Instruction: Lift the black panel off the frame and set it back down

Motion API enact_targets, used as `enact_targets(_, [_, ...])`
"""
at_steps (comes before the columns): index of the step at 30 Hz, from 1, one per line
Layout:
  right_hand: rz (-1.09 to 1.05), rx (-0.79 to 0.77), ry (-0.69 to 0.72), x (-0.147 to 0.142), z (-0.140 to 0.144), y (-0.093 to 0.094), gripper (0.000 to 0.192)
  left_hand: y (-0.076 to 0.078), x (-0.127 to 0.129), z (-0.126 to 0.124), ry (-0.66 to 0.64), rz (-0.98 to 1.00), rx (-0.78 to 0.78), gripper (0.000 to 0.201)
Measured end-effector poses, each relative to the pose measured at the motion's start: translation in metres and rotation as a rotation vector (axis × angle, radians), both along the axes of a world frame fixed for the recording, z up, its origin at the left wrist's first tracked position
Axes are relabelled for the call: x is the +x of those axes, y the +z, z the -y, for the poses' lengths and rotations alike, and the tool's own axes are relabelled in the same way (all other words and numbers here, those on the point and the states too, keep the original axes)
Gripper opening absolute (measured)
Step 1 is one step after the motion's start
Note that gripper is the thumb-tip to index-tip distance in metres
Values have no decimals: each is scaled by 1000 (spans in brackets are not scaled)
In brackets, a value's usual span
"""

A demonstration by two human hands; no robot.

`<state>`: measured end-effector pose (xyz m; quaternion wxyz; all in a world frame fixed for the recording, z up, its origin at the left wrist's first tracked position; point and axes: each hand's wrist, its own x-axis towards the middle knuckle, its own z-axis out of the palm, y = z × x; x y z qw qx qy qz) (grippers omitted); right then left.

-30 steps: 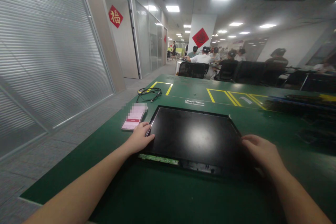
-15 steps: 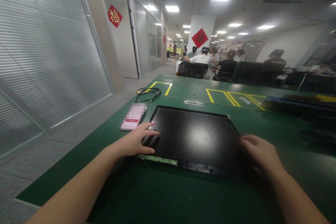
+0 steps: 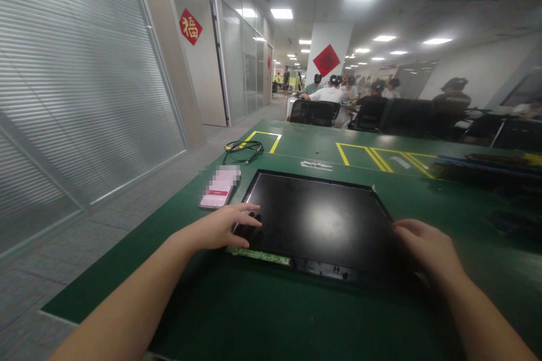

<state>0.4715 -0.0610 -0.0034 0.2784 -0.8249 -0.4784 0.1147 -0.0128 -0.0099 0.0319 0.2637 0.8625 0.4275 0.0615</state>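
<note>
An open-plan workshop office: long green work table [image 3: 296, 316] with yellow taped bays [image 3: 372, 157], glass-walled partitions [image 3: 84, 96], seated workers [image 3: 330, 95].

Both forearms bare, no sleeves, no gloves.

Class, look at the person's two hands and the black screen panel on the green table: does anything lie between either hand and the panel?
Nothing visible does. The left hand lies on the black screen panel at its near left corner; the right hand rests at its right edge.
</note>
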Motion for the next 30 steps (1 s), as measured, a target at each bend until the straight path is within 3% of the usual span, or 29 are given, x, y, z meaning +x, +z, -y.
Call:
enact_targets(8, [-26,-16,-6,0,1,2,31,-7,-3,-4,-62,25,86,39])
enact_targets(22, [4,-34,-15,-1,0,4,31,-14,-4,-6,-144,89,122,34])
enact_targets(30, [18,15,8,4,0,-1,30,-9,0,-1,-50,40,109,50])
